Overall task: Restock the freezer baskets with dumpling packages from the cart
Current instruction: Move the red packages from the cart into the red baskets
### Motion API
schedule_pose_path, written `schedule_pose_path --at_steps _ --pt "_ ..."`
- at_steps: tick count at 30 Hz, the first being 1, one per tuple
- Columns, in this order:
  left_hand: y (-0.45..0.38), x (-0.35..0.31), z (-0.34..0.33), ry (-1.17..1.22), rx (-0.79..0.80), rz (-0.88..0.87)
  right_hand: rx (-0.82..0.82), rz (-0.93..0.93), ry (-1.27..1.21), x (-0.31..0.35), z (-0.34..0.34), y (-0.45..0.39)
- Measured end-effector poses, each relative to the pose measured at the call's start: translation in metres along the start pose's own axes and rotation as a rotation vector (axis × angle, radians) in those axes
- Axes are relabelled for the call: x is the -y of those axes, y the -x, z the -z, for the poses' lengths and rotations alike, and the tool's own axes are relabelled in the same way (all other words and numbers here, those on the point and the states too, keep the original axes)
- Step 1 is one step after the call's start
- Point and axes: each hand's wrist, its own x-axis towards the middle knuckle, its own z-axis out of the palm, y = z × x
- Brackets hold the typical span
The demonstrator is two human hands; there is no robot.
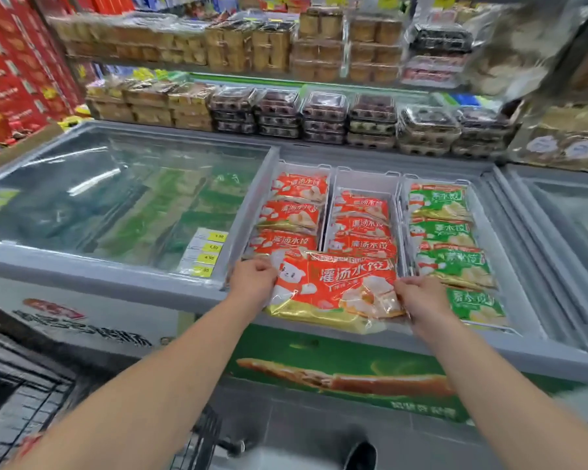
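A person stands at a long grey chest freezer (pixel 123 283) in a shop, and both arms reach out over its front edge. The left hand (pixel 252 278) and the right hand (pixel 421 295) each hold one side of a shiny red and gold plastic bag of dumplings (pixel 333 290). The fingers of both hands curl round the bag's edges. The bag lies flat between the two hands, just over the front rim of the open part of the freezer. It looks like it is about to go in, but it is not in a basket yet.

Just past the left hand is a white wire basket (pixel 296 171) with three red bags in a row, and it looks nearly full. Straight ahead of the bag is the middle white basket (pixel 365 179). It holds red bags too, but there is bare room at its far end. I think this bag could go there, or on top at the near end.

Past the right hand is a third white basket (pixel 431 183) filled with green dumpling bags (pixel 452 266), and it looks full.

So much of the job seems done. Near the left elbow, low down, I can see the black wire cart (pixel 31 385), but I cannot tell how many bags are left in it. Away to the left of the left hand, the clear sliding freezer lid (pixel 116 191) is shut.
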Motion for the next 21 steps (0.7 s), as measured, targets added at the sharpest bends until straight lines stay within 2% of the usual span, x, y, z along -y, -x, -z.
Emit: schedule_pose_path --at_steps 5,13,16,21 --pt "-0.051 0.0 -0.045 -0.099 -0.058 0.083 0.075 -0.077 0.047 0.003 -0.015 -0.091" --pt "-0.143 -0.007 -0.073 -0.201 -0.166 0.226 0.17 -0.067 0.259 0.012 -0.066 -0.189" --pt "-0.183 -0.016 -0.08 -0.223 -0.153 0.26 0.193 -0.078 0.306 0.018 -0.093 -0.218" --pt "-0.258 -0.028 -0.088 -0.352 -0.036 0.265 0.18 -0.11 0.337 0.026 -0.143 -0.264"
